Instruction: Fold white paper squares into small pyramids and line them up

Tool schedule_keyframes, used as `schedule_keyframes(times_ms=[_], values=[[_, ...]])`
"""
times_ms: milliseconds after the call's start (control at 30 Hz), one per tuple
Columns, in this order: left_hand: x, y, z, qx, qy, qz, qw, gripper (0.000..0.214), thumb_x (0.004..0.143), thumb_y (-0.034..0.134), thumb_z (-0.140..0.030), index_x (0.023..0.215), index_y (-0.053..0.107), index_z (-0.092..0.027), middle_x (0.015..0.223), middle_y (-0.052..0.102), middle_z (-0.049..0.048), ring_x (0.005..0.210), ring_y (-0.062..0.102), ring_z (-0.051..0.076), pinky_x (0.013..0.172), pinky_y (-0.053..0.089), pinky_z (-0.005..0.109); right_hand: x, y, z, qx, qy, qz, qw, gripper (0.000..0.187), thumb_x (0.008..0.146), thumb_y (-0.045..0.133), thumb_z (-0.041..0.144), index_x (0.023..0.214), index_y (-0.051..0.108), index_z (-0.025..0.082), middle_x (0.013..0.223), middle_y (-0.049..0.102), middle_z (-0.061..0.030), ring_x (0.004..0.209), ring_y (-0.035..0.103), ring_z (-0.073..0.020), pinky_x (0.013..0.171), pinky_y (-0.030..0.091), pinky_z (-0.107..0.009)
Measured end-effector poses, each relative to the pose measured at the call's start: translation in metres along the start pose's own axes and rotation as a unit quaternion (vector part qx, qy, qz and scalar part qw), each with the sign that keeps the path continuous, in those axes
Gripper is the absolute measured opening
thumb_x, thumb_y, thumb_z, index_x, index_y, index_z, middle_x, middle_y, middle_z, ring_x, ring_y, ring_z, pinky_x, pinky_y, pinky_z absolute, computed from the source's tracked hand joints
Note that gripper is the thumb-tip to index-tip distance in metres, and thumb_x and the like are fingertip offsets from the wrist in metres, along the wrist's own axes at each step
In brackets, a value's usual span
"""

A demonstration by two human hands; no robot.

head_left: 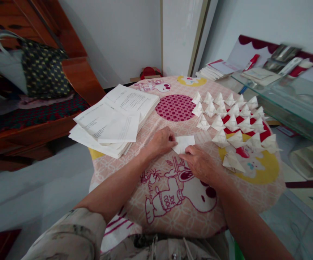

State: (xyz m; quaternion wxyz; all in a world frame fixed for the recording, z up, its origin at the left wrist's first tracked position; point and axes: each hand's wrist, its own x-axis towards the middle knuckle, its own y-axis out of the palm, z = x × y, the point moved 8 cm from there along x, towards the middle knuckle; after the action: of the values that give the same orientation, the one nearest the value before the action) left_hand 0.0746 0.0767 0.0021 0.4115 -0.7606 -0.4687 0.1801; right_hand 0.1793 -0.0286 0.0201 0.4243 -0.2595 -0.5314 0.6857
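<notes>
L hand and R hand both gripped 1 small white paper between them over the table, prob. to steady it. Approx. 22 folded pieces (some overlapped) stood R in rows, prob. for tidiness; 1 printed-paper pile lay L, presumably for easy reach.

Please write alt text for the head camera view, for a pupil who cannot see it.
A person's left hand and right hand touch a small white paper over a pink patterned cloth. To the left lies a stack of printed sheets; to the right, folded, pointed paper pieces stand in rough rows.
</notes>
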Motion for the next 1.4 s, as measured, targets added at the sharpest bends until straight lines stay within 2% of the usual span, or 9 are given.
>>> schedule_keyframes(times_ms=[433,767,867,1000,1067,1233,1400], values=[[0.003,0.003,0.004,0.011,-0.024,0.007,1.000,0.011,0.078,0.067,-0.021,0.069,0.066,-0.015,0.086,0.061,0.0036,0.073,0.054,0.014,0.073,0.047,0.030,0.001,0.005,0.001,-0.026,-0.002,0.023,0.999,0.023,0.093,0.048,0.007,0.088,0.069,0.017,0.089,0.058,-0.0079,0.083,0.052,-0.0190,0.075,0.045,-0.030],[0.002,0.003,0.003,0.026,-0.059,0.008,0.998,0.010,0.080,0.066,-0.021,0.072,0.066,-0.014,0.087,0.063,0.0050,0.074,0.056,0.015,0.073,0.047,0.030,-0.001,0.005,0.002,-0.072,-0.010,0.012,0.997,0.023,0.093,0.047,0.009,0.088,0.068,0.018,0.090,0.059,-0.0079,0.083,0.052,-0.0184,0.074,0.046,-0.030],[0.002,0.003,0.003,0.026,-0.061,0.009,0.998,0.010,0.080,0.066,-0.021,0.072,0.066,-0.014,0.088,0.064,0.0053,0.074,0.056,0.015,0.072,0.046,0.030,-0.001,0.007,0.003,-0.077,-0.005,0.004,0.997,0.024,0.093,0.047,0.008,0.091,0.069,0.018,0.099,0.061,-0.0111,0.089,0.053,-0.0209,0.079,0.048,-0.033],[0.002,0.003,0.003,0.026,-0.055,0.004,0.998,0.011,0.080,0.065,-0.021,0.072,0.066,-0.014,0.086,0.064,0.0053,0.072,0.055,0.015,0.070,0.046,0.030,0.001,0.007,0.008,-0.058,-0.034,-0.010,0.998,0.022,0.092,0.048,0.008,0.089,0.068,0.015,0.125,0.060,-0.0163,0.104,0.054,-0.0259,0.093,0.047,-0.042],[0.002,0.002,0.002,0.031,-0.052,0.001,0.998,0.012,0.080,0.064,-0.022,0.071,0.066,-0.014,0.085,0.064,0.0053,0.072,0.055,0.015,0.071,0.046,0.030,0.003,0.008,0.009,-0.040,-0.046,-0.011,0.998,0.021,0.091,0.048,0.008,0.088,0.068,0.014,0.129,0.059,-0.0172,0.111,0.053,-0.0274,0.098,0.046,-0.045],[0.004,0.003,0.002,0.041,-0.052,0.003,0.998,0.012,0.080,0.064,-0.021,0.071,0.066,-0.014,0.085,0.063,0.0061,0.073,0.056,0.015,0.072,0.046,0.030,0.008,0.010,0.006,0.001,-0.060,-0.015,0.998,0.019,0.091,0.049,0.007,0.092,0.066,0.015,0.119,0.063,-0.0158,0.118,0.051,-0.0267,0.100,0.044,-0.047],[0.005,0.005,0.004,0.031,-0.045,-0.001,0.999,0.012,0.080,0.063,-0.021,0.070,0.065,-0.014,0.084,0.063,0.0054,0.073,0.056,0.015,0.072,0.047,0.030,0.010,0.009,0.001,-0.003,-0.066,-0.017,0.998,0.016,0.092,0.051,0.013,0.087,0.066,0.016,0.111,0.065,-0.0133,0.115,0.052,-0.0265,0.098,0.045,-0.046]])
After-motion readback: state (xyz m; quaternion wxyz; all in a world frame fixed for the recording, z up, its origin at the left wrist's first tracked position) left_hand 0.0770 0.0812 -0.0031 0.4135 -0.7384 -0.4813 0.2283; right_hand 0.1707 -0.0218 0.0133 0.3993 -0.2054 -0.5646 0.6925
